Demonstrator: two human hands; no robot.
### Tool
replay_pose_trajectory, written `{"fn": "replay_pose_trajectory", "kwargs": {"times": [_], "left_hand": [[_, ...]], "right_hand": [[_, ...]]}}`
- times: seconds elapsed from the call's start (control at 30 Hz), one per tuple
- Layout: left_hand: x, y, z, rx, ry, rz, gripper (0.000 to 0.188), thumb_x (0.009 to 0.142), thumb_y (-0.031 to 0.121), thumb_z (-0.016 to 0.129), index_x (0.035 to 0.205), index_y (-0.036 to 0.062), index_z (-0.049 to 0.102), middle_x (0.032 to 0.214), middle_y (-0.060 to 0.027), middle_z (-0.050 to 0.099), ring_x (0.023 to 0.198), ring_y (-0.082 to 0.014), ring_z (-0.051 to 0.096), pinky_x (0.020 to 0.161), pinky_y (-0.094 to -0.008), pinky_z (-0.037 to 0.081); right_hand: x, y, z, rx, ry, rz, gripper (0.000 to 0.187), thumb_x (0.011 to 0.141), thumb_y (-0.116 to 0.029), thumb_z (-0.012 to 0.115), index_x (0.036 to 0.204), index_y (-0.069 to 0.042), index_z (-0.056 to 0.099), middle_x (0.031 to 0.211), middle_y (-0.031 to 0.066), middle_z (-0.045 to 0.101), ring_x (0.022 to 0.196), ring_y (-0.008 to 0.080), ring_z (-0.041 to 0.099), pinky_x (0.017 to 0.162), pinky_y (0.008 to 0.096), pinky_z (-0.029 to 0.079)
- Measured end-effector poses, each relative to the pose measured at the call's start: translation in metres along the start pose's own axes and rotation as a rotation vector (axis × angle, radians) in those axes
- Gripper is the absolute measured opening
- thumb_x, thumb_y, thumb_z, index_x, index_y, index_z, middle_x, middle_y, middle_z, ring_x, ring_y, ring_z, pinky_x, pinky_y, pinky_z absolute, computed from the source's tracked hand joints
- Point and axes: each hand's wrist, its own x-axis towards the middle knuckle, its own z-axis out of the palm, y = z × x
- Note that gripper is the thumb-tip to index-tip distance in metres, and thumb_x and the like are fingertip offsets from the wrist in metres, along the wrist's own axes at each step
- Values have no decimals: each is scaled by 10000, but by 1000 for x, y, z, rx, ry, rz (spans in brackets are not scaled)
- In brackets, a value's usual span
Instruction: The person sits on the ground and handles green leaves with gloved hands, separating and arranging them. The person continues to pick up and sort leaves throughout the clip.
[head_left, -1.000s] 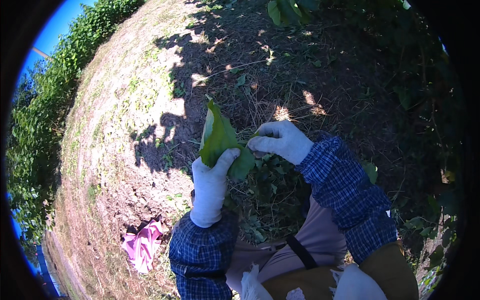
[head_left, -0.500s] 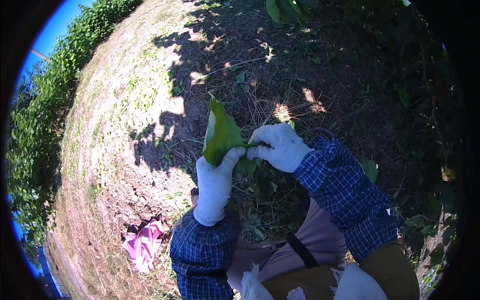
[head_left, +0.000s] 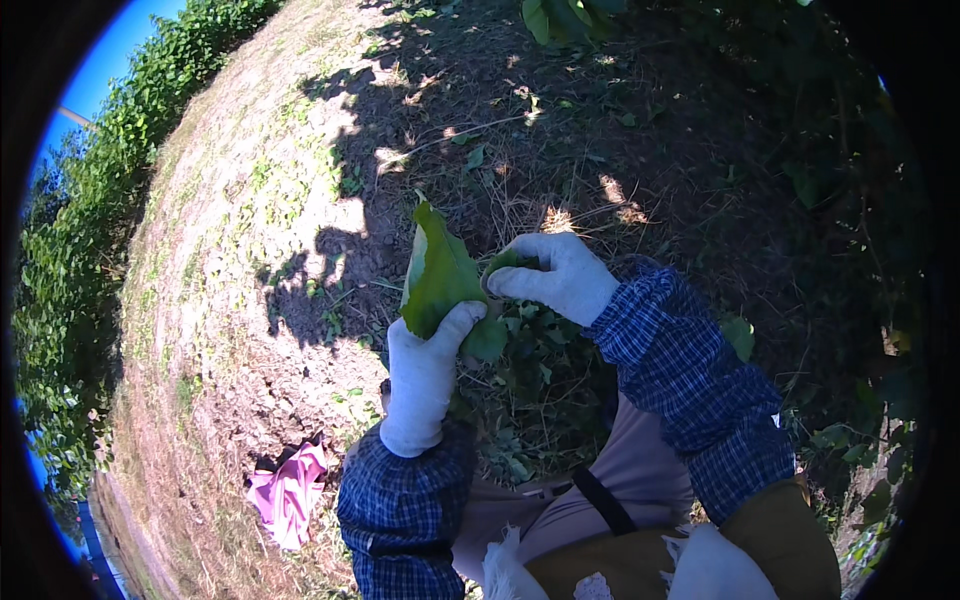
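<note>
Head: left hand (head_left: 422, 360), white-gloved, clamps green leaf (head_left: 440, 285) between thumb and fingers, above the ground (head_left: 225, 340). Right hand (head_left: 560, 280) just beside, fingers closed on smaller green piece (head_left: 508, 263); can't tell if joined. Pink cloth (head_left: 290, 497) on ground, left of left sleeve (head_left: 405, 510).
</note>
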Motion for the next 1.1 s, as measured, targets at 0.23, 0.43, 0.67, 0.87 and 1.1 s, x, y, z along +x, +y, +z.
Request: {"fn": "replay_pose_trajectory", "kwargs": {"times": [0.23, 0.43, 0.67, 0.87, 1.1], "left_hand": [[-4, 0, -2, 18, -35, -46, 182, 954, 128, 682, 1080, 1, 712, 889, -46, 739, 683, -82, 651, 552, -220, 478], [-7, 9, 2, -93, -41, -48, 209, 956, 120, 667, 1122, -6, 684, 881, -72, 757, 693, -103, 689, 553, -213, 498], [-6, 7, 0, -81, -77, -114, 353, 887, 26, 652, 1228, -51, 604, 989, -131, 726, 839, -195, 721, 730, -284, 583], [-6, 7, 1, -73, -99, -99, 346, 883, -3, 636, 1225, -49, 611, 1034, -124, 715, 878, -195, 722, 770, -297, 589], [-5, 12, 1, -43, -171, -173, 353, 871, 58, 664, 1207, -36, 614, 951, -131, 727, 818, -180, 704, 714, -271, 562]], "right_hand": [[2, 2, 9, -68, -104, -29, 218, 900, -213, 740, 1002, -21, 727, 844, 57, 713, 760, 111, 648, 716, 293, 534], [1, -2, 9, -448, 219, -207, 194, 883, -200, 737, 952, -19, 716, 814, 123, 692, 736, 241, 671, 722, 356, 551], [-1, -4, 4, 66, -33, -35, 220, 930, -198, 713, 1022, 1, 718, 839, 40, 715, 751, 107, 663, 692, 277, 544], [-2, -5, 10, 18, -125, 15, 188, 921, -161, 720, 1018, 0, 712, 874, 94, 729, 776, 145, 712, 722, 289, 576], [0, 8, 1, -600, 253, -389, 223, 856, -169, 764, 995, -5, 705, 812, 125, 683, 758, 197, 683, 705, 346, 549]]}}
